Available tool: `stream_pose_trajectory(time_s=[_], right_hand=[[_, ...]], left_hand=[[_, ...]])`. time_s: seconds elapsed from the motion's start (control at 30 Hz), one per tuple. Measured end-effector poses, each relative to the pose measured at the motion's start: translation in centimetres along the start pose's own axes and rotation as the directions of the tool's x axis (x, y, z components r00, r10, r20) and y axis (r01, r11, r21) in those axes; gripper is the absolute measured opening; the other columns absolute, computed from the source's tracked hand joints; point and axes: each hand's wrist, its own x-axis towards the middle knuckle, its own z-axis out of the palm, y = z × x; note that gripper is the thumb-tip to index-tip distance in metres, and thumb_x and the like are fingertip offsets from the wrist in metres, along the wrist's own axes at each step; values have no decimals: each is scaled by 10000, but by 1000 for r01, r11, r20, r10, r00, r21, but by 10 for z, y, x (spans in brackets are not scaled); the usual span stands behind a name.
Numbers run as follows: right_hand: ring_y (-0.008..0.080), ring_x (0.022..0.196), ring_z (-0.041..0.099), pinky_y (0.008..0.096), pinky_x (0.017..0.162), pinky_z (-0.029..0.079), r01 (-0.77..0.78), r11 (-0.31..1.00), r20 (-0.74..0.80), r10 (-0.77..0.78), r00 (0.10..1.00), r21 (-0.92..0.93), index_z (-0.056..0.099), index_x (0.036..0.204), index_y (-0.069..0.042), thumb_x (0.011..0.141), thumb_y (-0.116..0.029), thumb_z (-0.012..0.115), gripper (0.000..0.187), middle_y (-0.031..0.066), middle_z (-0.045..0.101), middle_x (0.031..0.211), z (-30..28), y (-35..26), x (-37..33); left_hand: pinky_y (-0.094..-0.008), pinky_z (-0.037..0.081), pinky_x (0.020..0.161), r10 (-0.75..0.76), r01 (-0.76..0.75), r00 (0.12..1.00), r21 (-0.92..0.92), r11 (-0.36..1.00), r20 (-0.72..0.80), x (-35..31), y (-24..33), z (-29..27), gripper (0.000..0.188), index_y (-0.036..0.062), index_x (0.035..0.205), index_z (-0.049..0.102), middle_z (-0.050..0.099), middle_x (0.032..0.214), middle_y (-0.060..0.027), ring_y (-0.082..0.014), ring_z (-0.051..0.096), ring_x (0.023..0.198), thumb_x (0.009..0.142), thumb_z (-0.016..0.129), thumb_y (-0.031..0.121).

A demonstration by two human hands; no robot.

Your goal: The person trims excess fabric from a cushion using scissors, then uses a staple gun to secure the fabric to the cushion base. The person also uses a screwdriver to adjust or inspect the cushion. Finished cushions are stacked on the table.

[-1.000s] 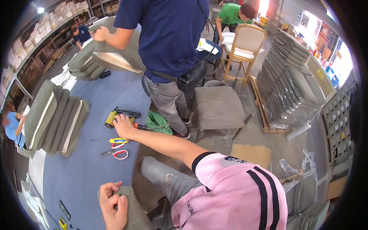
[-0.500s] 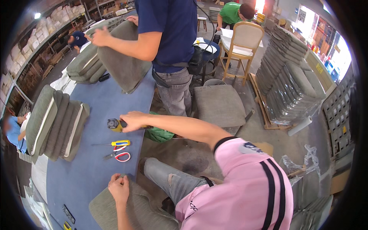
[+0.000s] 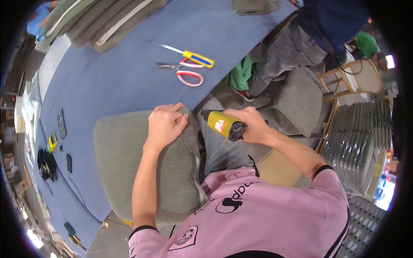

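Note:
A grey-green upholstered seat cushion (image 3: pixel 124 159) lies partly on the blue table and partly toward my lap. My left hand (image 3: pixel 165 125) rests on its upper corner, with curled fingers gripping the cushion's fabric edge. Just right of that corner, my right hand (image 3: pixel 249 122) is closed around a yellow-and-black staple gun (image 3: pixel 220 124), held in the air. Its black nose points toward the corner; I cannot tell whether it touches. Farther up the table lie a yellow-and-blue screwdriver (image 3: pixel 198 59) and red-and-white-handled scissors (image 3: pixel 175 66).
Stacked cushions (image 3: pixel 109 21) stand at the far left of the blue table (image 3: pixel 124 81). A black remote-shaped object (image 3: pixel 62 124) and a yellow item (image 3: pixel 52 142) lie left. A co-worker (image 3: pixel 286 56) stands beyond the table; a padded seat (image 3: pixel 299 99) and wrapped cushion stack (image 3: pixel 348 133) are right.
My right hand has brought the staple gun from the far table back beside the cushion corner. My left hand still grips that edge. The view has turned and tilted downward.

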Motion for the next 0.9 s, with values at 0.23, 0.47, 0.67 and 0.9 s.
stream_pose_trajectory(time_s=[0.23,0.47,0.67,0.9], right_hand=[[429,761,710,452,652,545,12,1000,57,-13,998,12,750,1185,-95,666,-113,880,535,185,743,834,18,2,25],[431,726,687,466,637,531,-21,999,120,25,992,-29,742,1173,-90,670,-135,876,522,179,723,787,20,3,31],[428,735,687,473,634,517,-37,998,172,47,984,-59,737,1189,-93,645,-99,863,558,184,714,778,16,4,38],[413,764,703,468,649,515,-66,996,238,80,968,-63,720,1256,-77,613,-44,853,658,192,732,833,15,6,36]], left_hand=[[-457,569,983,-7,4,998,-43,999,-65,-5,-7,3,317,-17,633,604,818,1148,-142,-351,777,1056,866,765,126],[-458,562,1010,-16,14,999,-60,998,-32,-1,-10,4,325,-16,633,578,815,1167,-138,-374,772,1083,868,761,116],[-461,559,1027,-36,33,999,-87,996,-30,1,-11,4,333,-15,635,575,814,1175,-129,-375,771,1085,875,763,118],[-466,558,1023,-41,36,998,-107,994,-42,-1,-13,7,321,-8,634,581,818,1159,-113,-352,775,1052,863,775,106]])
